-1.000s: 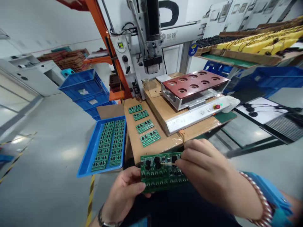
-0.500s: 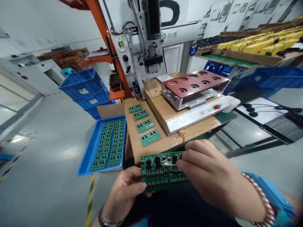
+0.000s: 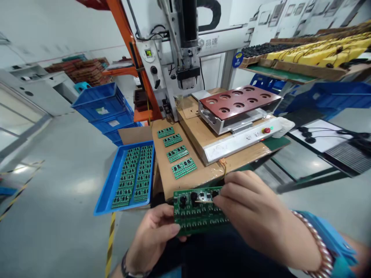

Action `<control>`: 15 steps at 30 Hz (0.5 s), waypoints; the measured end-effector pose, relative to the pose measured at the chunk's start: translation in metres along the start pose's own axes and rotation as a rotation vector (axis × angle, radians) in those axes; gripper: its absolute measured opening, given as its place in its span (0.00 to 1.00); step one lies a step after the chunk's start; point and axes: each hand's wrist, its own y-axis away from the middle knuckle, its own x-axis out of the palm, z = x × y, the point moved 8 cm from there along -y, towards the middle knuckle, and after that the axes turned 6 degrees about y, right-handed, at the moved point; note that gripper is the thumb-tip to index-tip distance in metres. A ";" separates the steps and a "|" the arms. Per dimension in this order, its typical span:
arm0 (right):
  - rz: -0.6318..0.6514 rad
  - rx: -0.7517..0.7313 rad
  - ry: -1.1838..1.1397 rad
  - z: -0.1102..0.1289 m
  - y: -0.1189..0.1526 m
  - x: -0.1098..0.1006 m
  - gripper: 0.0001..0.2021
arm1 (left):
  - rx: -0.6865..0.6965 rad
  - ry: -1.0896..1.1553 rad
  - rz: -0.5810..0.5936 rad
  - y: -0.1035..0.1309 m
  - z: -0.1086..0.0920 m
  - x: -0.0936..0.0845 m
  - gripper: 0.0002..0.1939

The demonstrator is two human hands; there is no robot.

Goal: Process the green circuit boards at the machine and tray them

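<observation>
A green circuit board (image 3: 193,223) with black components is tilted toward me in front of the bench. My left hand (image 3: 155,235) grips its left end, thumb on the face and fingers behind. My right hand (image 3: 246,208) is closed in a pinch on a thin wooden stick (image 3: 204,201), maybe a toothpick or swab. The stick's tip lies by a round black component (image 3: 194,198) in the board's upper row. My right hand covers the board's right end.
Several similar boards (image 3: 184,168) lie in a column on the brown bench (image 3: 166,185). At left, a blue tray (image 3: 106,189) holds two rows of boards. Behind stands a machine with a red fixture plate (image 3: 232,101) and a red button (image 3: 266,130). Blue crates (image 3: 100,101) are stacked back left.
The stick's tip has shifted slightly down and left beside the round component, and my right hand has moved a little left. The board stays in my left hand, nearly still.
</observation>
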 end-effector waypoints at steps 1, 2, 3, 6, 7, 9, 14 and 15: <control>-0.001 0.004 0.003 0.000 0.000 0.000 0.08 | 0.000 0.000 -0.003 0.000 0.000 0.000 0.09; -0.001 0.008 0.003 -0.001 0.001 -0.001 0.08 | 0.001 0.000 -0.004 0.000 0.001 -0.001 0.09; 0.002 0.011 0.003 -0.001 0.001 0.000 0.08 | 0.001 0.001 -0.004 0.000 0.001 -0.001 0.09; 0.001 0.009 0.000 -0.001 0.002 0.000 0.08 | 0.008 0.007 -0.001 -0.001 0.000 -0.001 0.09; -0.002 0.005 0.001 0.000 0.002 0.000 0.08 | 0.007 0.007 -0.001 -0.001 0.000 -0.001 0.09; 0.005 -0.002 0.005 0.001 0.002 0.001 0.07 | 0.002 -0.001 -0.002 -0.001 0.000 -0.001 0.09; 0.028 0.002 0.011 0.000 0.002 0.004 0.08 | 0.002 0.010 -0.017 0.000 -0.002 -0.001 0.09; 0.030 0.004 0.012 0.000 0.003 0.004 0.08 | 0.006 0.016 -0.012 0.000 -0.002 -0.001 0.09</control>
